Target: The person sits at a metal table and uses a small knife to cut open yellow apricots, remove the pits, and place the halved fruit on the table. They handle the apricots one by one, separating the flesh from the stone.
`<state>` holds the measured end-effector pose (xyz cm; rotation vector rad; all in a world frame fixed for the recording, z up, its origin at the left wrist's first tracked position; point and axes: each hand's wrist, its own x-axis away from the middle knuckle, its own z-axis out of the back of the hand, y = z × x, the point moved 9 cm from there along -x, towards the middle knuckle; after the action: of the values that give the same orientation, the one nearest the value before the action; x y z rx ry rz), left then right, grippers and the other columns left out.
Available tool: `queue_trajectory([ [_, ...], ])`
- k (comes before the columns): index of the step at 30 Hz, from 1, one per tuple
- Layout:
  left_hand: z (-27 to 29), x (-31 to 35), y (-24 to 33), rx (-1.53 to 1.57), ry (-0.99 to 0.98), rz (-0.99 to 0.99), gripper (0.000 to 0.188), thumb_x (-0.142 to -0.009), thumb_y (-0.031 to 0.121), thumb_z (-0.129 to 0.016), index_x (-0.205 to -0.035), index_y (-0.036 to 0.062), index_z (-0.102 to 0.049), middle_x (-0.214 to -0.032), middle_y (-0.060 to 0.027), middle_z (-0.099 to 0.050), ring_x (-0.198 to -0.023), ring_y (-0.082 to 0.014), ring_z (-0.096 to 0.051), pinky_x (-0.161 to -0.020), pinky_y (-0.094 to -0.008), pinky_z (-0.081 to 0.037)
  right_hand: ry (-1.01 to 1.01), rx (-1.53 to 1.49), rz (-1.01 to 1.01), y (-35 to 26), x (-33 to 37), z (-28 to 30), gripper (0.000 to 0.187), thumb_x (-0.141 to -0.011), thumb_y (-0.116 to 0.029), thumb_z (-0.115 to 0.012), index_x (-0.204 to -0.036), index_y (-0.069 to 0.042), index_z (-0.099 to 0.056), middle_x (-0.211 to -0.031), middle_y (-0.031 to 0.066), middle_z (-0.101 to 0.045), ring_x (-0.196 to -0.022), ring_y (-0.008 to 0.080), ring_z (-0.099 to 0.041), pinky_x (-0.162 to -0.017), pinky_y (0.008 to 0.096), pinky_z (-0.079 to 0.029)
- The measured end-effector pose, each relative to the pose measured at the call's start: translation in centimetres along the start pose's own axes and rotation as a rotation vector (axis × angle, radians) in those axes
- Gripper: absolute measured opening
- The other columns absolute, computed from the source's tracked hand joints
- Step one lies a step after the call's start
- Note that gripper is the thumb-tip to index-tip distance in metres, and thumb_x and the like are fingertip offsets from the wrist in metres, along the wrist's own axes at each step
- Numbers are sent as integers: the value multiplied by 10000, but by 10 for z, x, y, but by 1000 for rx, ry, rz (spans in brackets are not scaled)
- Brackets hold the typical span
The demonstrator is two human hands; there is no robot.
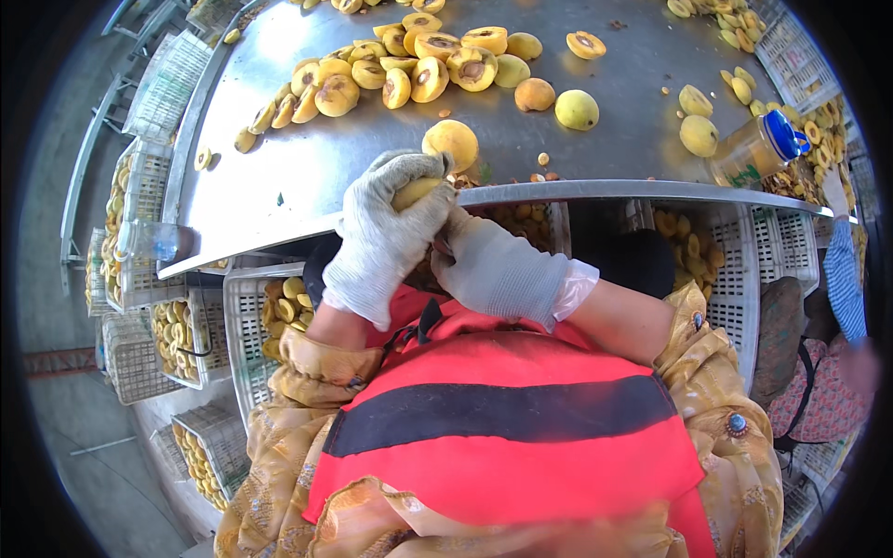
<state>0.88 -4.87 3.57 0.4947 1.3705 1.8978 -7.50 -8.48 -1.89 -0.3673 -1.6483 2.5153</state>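
Note:
My left hand (379, 232), in a pale knit glove, is wrapped round a yellow peach (416, 192) just above the table's front edge. Against it, my right hand (502, 272), gloved too, has its fingers curled shut; whatever they grip is hidden. Right beyond the hands, a whole yellow peach (452, 143) sits on the metal table (633, 130). Farther back lies a heap of halved peaches (430, 78), some with brown pits or hollows showing. An orange-toned peach (534, 95) and a greenish-yellow one (577, 110) are to its right.
A clear jar with a blue lid (758, 149) lies tilted near the table's right front edge. White plastic crates (246, 325) of peach halves stand below the table and at left. On the right, another person's blue sleeve (845, 279) reaches toward more fruit.

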Motion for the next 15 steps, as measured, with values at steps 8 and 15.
queue_trajectory([
  [8, -2, 3, -38, 280, -6, 187, 380, -816, 125, -722, -1146, -21, -603, -957, -76, -648, -863, -112, -601, -769, -271, -514, -286, -349, -649, -2, 8, -4, 248, -859, -204, -588, -998, 0, -560, -612, 93, -559, -394, 173, -526, -315, 309, -409],
  [15, -13, 0, -48, 473, -310, 304, 266, -843, 164, -695, -1041, -12, -671, -891, -45, -678, -767, -90, -592, -696, -232, -492, -413, -853, -787, -16, 25, -17, 209, -851, -207, -602, -728, -89, -482, -489, -4, -431, -316, 89, -401, -253, 246, -297],
])
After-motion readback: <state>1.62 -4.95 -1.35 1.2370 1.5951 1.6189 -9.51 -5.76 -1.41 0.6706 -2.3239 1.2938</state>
